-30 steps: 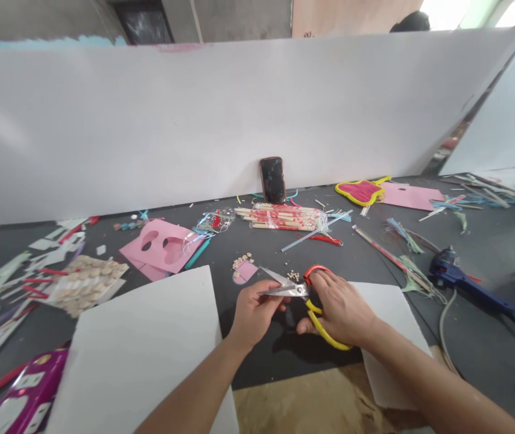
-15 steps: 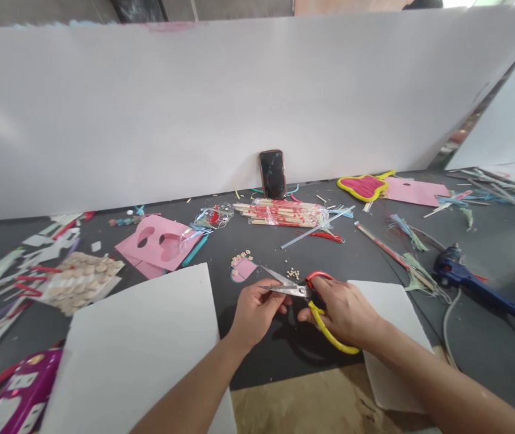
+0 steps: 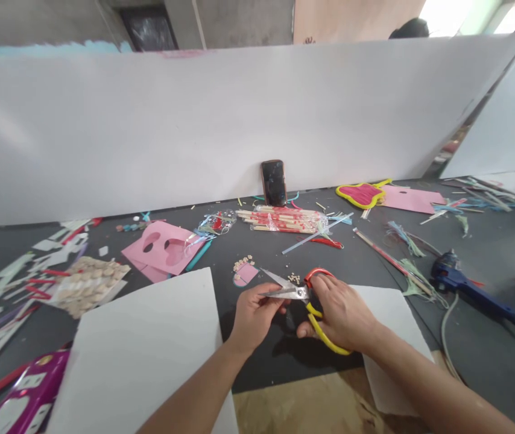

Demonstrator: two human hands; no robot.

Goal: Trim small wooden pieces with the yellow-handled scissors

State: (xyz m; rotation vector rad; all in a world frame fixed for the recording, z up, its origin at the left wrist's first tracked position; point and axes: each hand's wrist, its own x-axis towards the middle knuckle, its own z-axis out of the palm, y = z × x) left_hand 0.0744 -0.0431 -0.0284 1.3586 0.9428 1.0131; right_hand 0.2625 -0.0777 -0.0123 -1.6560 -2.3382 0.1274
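Note:
My right hand is closed around the red and yellow handles of a pair of scissors. The blades stand apart and point left, over the fingers of my left hand. That hand is pinched closed at the lower blade; anything between its fingertips is too small or hidden to make out. Just beyond the blades lies a small pink cut-out with little pale round pieces along its upper edge. A small heap of similar pale pieces lies behind the scissors.
White boards lie left and right of my hands. A blue glue gun with its cord is at right. Bundled sticks in plastic, a propped phone and pink sheets lie farther back. A white panel stands behind.
The view has tilted up slightly, so more wall shows above the panel. My right hand and the scissors have shifted slightly left; the left hand stays pinched by the blades.

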